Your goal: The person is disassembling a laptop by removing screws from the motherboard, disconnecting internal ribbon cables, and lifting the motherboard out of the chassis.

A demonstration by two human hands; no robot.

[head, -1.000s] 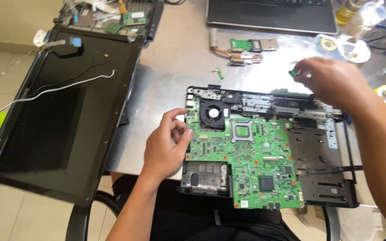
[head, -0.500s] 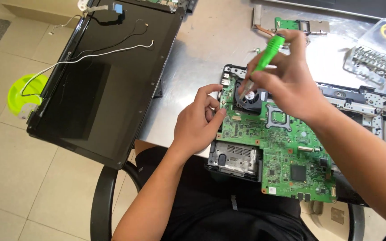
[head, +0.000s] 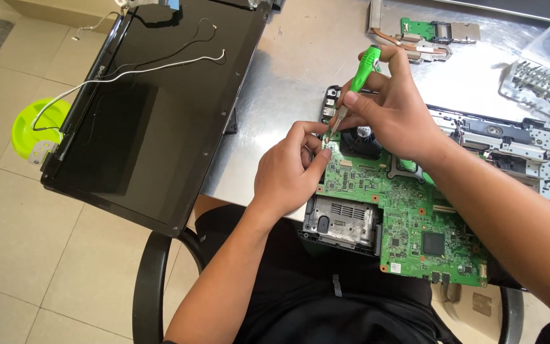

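A green laptop motherboard (head: 408, 216) lies in its black base on the metal table (head: 288, 95), partly over the front edge. My right hand (head: 393, 108) grips a green-handled screwdriver (head: 363, 67), its tip down at the board's upper left corner beside the black fan (head: 359, 141). My left hand (head: 291, 169) rests on that same corner, thumb and forefinger pinched right by the tip. Whether they hold a screw is hidden.
A detached black laptop screen panel (head: 141, 108) with loose white and black cables lies at the left, overhanging the table. A heat pipe with a small green board (head: 428, 35) and a clear plastic parts box (head: 539, 76) sit at the back right. A lime-green bowl (head: 33, 124) is on the tiled floor.
My right hand came from the far right of the table with the screwdriver and brought its tip down to the board's corner. My left hand's fingers closed in beside the tip.
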